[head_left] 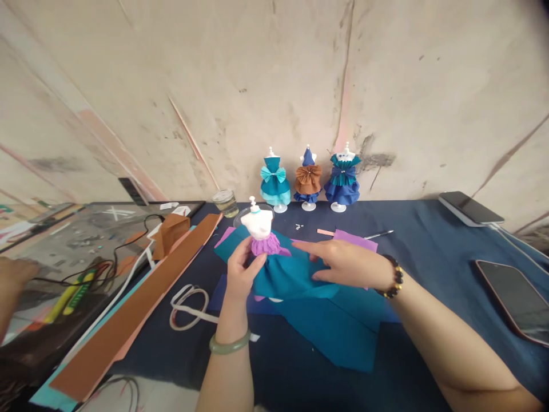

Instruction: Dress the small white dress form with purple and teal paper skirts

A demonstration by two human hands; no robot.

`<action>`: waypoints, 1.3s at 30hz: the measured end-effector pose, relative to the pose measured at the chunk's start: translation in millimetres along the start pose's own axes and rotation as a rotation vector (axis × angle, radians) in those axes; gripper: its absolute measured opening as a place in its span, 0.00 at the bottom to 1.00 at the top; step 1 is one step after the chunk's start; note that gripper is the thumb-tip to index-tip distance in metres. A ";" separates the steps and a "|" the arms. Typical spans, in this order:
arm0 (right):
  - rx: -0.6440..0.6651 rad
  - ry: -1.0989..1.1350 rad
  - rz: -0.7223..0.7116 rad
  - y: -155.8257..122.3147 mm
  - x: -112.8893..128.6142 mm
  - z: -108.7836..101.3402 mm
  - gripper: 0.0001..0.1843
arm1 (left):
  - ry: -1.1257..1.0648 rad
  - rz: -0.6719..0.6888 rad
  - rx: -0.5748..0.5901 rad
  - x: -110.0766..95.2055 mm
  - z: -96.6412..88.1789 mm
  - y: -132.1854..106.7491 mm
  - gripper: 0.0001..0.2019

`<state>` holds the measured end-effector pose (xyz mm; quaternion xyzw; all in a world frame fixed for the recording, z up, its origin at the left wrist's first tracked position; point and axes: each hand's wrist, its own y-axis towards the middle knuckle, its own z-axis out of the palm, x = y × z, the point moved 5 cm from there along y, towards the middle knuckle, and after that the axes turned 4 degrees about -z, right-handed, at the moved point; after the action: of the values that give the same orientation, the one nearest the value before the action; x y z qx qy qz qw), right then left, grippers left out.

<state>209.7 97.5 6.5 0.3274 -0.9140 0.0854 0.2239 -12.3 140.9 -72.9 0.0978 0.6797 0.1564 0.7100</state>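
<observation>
My left hand (243, 269) grips a small white mannequin (258, 222) at its waist, where a purple ruffled skirt (266, 245) sits. A pleated teal felt strip (295, 274) wraps around that waist. My right hand (343, 264) lies over the teal felt with its fingers stretched out towards the mannequin, pressing the felt. More teal felt (343, 329) lies flat below on the dark blue cloth (429, 246).
Three dressed mannequins (307, 180) stand at the wall. A glass jar (225, 202), brown felt strip (141, 303), scissors (189, 306), purple felt (355, 239) and a pen (380, 234) lie about. Two phones (514, 297) lie right. Another person's hand (12, 280) is far left.
</observation>
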 end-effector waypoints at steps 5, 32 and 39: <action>0.053 -0.264 0.075 -4.7 3.7 7.4 0.35 | -0.005 0.019 -0.047 -0.6 -2.5 0.6 0.27; 0.284 0.211 -0.101 16.4 -38.3 22.7 0.29 | 0.091 0.029 -0.129 3.3 -5.6 2.7 0.30; 0.339 0.342 -0.020 21.5 -58.4 24.9 0.23 | 0.118 0.041 -0.082 2.5 -4.3 3.0 0.29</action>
<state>227.2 139.3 -42.9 0.3500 -0.8322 0.2895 0.3180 -16.7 144.2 -74.5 0.0732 0.7112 0.2039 0.6687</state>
